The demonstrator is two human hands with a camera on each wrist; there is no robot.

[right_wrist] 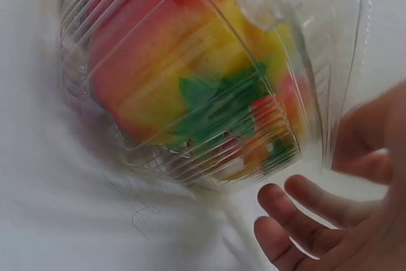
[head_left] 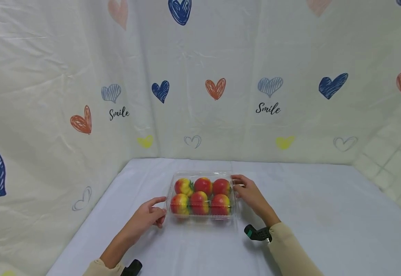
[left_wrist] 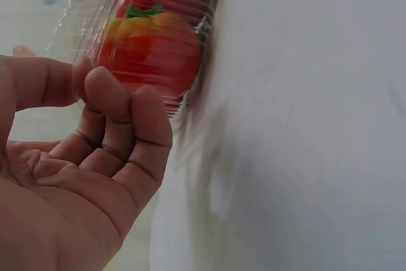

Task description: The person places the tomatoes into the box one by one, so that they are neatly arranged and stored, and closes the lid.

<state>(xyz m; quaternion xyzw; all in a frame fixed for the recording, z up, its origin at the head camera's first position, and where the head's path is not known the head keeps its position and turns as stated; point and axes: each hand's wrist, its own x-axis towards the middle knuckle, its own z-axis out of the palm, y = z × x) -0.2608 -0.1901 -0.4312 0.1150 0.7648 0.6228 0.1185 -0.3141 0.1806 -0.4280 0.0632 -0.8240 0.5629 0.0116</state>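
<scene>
A clear plastic fruit box (head_left: 202, 219) with a lid lies on the white cloth. Inside sit several round red-and-yellow fruits (head_left: 199, 203) in two rows; green leaves show on some. At the box's left edge is my left hand (head_left: 147, 216), its index finger reaching to the rim and the other fingers loosely bent. The left wrist view shows its fingertips (left_wrist: 108, 90) close against the plastic. My right hand (head_left: 250, 193) touches the right side near the far corner. In the right wrist view, its lower fingers (right_wrist: 279, 204) stand apart from the box.
A white cloth (head_left: 324, 214) covers the table. Behind and to the left hangs a pale curtain (head_left: 235, 119) printed with hearts and the word Smile. A black band with a small device (head_left: 257, 233) is on the right wrist.
</scene>
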